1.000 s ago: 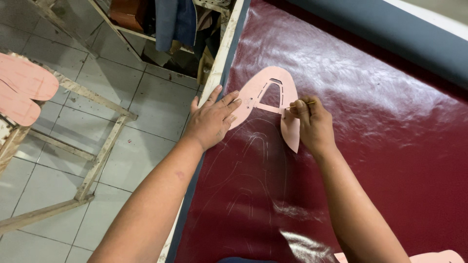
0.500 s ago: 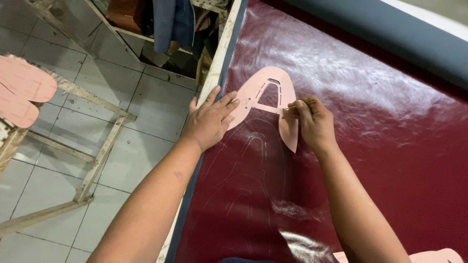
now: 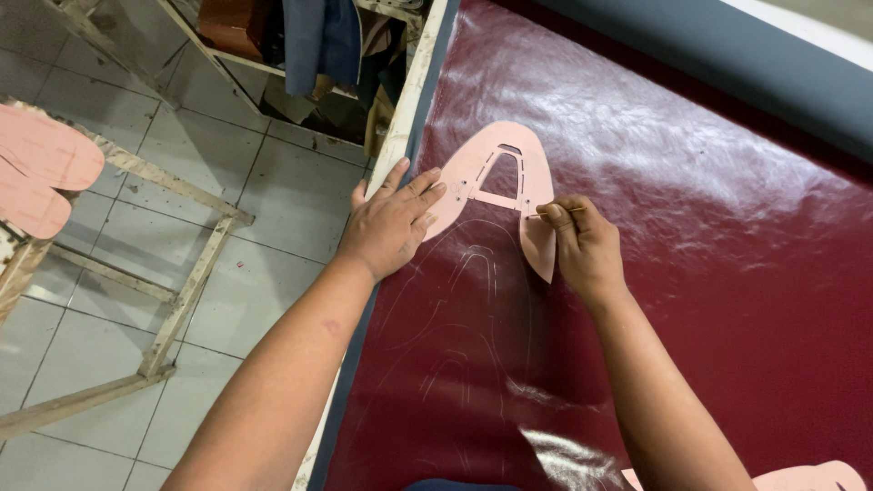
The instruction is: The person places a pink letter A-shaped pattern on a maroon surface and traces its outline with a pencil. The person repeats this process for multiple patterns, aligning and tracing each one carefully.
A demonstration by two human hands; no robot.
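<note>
A pink horseshoe-shaped pattern piece [image 3: 536, 164] with a cut-out window lies flat on a sheet of glossy dark red leather [image 3: 709, 273]. My left hand [image 3: 389, 223] presses down on the pattern's left leg, fingers spread, near the table's left edge. My right hand [image 3: 582, 245] rests on the pattern's right leg and pinches a thin marking pen [image 3: 551, 215] whose tip touches the inner edge of the pattern. Faint traced outlines [image 3: 468, 300] of the same shape show on the leather below the pattern, toward me.
The table's pale left edge [image 3: 409, 100] runs up the picture beside a tiled floor. A wooden frame [image 3: 182, 273] stands on the floor at left, with pink pattern pieces [image 3: 41, 168] on it. Another pink piece [image 3: 809, 477] lies at the bottom right. Cloth and shelves [image 3: 309, 36] are at top.
Both hands stay on the pattern. My right hand has shifted slightly with the pen along the pattern's inner edge.
</note>
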